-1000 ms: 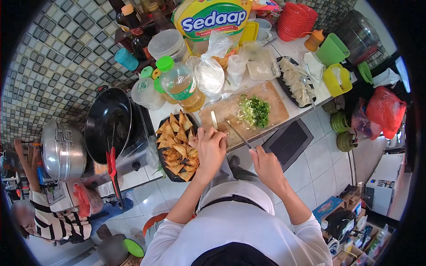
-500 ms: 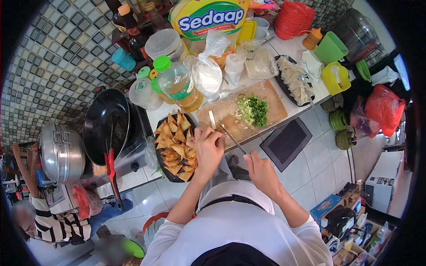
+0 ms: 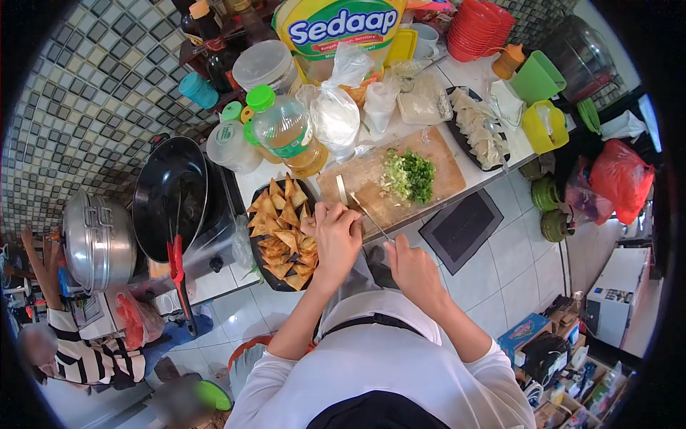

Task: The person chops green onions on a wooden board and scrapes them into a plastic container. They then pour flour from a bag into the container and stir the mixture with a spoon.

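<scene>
My two hands work at the near edge of the counter; my left hand [image 3: 337, 236] is curled palm-down, knuckles up, fingers bunched at the near left corner of the cutting board [image 3: 439, 166]; whether they pinch anything beneath them I cannot tell; my right hand [image 3: 409, 266] is closed round the handle of one knife [image 3: 369, 217], whose thin blade slants up and left until its tip lies just beside my left fingers; both forearms rise from white sleeves and converge toward the board.

Touching my left hand on its left side sits one dark tray [image 3: 266, 262] heaped with fried golden triangles [image 3: 284, 230], too many and too overlapped to count; the wooden board is pale brown, lying slantwise, with a single mound of chopped green onion [image 3: 409, 176] on its far half, white bits on the left and dark green on the right; a small pale strip lies on the board's left end, too small to identify.

Left of the tray stands one black wok [image 3: 171, 196] with a red-handled utensil [image 3: 176, 268] hanging over its rim; further left is one steel steamer pot [image 3: 96, 243]; beyond the board stand one green-capped bottle of oil [image 3: 287, 136], two knotted plastic bags [image 3: 336, 118], and a second dark tray of pale uncooked dumplings [image 3: 477, 132]; furthest stand one yellow Sedaap pack [image 3: 341, 25] and one stack of red bowls [image 3: 475, 30].
</scene>
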Action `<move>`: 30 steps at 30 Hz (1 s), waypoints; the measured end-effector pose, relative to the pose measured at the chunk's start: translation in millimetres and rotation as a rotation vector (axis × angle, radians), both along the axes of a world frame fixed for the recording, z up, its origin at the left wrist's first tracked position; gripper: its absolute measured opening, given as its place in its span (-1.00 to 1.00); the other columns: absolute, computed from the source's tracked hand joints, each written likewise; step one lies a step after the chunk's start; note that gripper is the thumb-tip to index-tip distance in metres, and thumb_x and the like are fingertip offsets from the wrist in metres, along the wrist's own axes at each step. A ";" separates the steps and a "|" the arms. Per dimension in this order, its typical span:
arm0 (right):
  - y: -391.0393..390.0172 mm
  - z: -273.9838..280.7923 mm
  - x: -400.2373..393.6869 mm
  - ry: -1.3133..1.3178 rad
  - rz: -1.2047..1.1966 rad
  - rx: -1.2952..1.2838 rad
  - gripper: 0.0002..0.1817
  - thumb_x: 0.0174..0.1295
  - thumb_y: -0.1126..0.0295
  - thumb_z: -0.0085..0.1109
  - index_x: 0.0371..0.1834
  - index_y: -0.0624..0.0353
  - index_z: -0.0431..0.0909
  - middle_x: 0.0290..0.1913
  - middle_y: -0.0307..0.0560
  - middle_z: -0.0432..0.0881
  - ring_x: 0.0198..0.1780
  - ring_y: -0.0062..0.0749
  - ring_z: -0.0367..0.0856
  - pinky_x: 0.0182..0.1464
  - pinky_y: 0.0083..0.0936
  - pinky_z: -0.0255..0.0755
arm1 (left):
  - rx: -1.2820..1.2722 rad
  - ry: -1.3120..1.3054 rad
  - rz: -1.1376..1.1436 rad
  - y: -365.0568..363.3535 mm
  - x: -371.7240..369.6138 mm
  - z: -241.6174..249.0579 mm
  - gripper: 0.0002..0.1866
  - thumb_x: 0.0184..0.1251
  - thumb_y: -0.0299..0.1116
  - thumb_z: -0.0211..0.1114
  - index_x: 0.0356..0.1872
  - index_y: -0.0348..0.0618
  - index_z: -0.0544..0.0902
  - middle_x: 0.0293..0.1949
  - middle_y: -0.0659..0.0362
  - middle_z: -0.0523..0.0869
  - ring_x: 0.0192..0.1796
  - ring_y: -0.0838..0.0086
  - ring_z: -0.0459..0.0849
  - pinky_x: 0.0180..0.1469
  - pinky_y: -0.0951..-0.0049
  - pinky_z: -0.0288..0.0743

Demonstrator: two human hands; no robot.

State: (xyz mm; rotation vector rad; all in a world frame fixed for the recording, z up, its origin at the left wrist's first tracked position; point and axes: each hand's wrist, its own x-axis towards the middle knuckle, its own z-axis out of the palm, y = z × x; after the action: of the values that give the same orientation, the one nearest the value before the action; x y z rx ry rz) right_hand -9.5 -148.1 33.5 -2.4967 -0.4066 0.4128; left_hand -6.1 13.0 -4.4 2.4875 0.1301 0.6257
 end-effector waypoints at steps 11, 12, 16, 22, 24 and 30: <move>-26.6 10.8 1.9 0.070 -0.033 0.065 -0.64 0.42 0.17 -0.15 -0.34 0.31 0.37 -0.61 0.37 0.50 -0.49 0.37 0.50 -0.44 0.10 0.37 | 0.047 -0.020 0.003 -2.2 -3.0 1.3 -0.94 0.01 -0.43 0.37 -0.51 -0.07 0.64 -0.43 0.29 0.49 -0.14 0.32 0.42 -0.15 0.16 0.05; -25.2 9.9 3.3 0.066 -0.033 0.067 -0.64 0.42 0.17 -0.15 -0.34 0.31 0.37 -0.61 0.37 0.50 -0.49 0.37 0.50 -0.44 0.10 0.37 | 0.085 -0.035 -0.001 -2.4 -3.6 0.5 -0.93 0.04 -0.40 0.39 -0.50 -0.06 0.65 -0.43 0.32 0.51 -0.13 0.36 0.43 -0.13 0.17 0.02; -20.8 8.3 1.3 0.088 -0.069 0.118 -0.65 0.42 0.20 -0.15 -0.34 0.31 0.38 -0.62 0.38 0.47 -0.46 0.37 0.47 -0.40 0.06 0.33 | 0.119 -0.039 0.011 -4.3 -6.9 1.6 -0.93 0.06 -0.39 0.38 -0.49 -0.06 0.64 -0.41 0.32 0.51 -0.14 0.36 0.43 -0.12 0.17 0.01; -20.3 4.5 -6.9 0.107 -0.045 0.195 -0.65 0.43 0.21 -0.15 -0.35 0.32 0.36 -0.63 0.36 0.44 -0.50 0.35 0.45 -0.44 0.01 0.30 | 0.029 -0.107 0.025 -5.3 -5.0 0.6 -0.92 0.02 -0.43 0.37 -0.53 -0.08 0.62 -0.45 0.28 0.48 -0.18 0.31 0.43 -0.12 0.14 0.05; -20.2 3.5 -8.7 0.089 -0.037 0.212 -0.65 0.43 0.24 -0.13 -0.38 0.35 0.35 -0.67 0.33 0.38 -0.54 0.30 0.40 -0.48 -0.08 0.24 | 0.021 -0.076 0.052 -5.0 -6.4 2.7 -0.91 0.01 -0.42 0.38 -0.55 -0.09 0.62 -0.47 0.29 0.50 -0.18 0.32 0.44 -0.11 0.15 0.06; -20.7 2.3 -10.4 0.059 -0.027 0.175 -0.66 0.43 0.24 -0.12 -0.37 0.33 0.35 -0.70 0.30 0.38 -0.57 0.27 0.41 -0.50 -0.06 0.25 | -0.042 -0.067 0.034 -4.8 -6.0 -0.3 -0.93 0.00 -0.42 0.38 -0.54 -0.08 0.63 -0.46 0.29 0.50 -0.18 0.32 0.43 -0.11 0.15 0.07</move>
State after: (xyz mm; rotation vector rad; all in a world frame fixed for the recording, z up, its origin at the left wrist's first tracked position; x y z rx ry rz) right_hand -19.8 -168.7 35.8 -2.3121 -0.3684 0.4201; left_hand -12.1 8.2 -4.8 2.4258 0.1587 0.7127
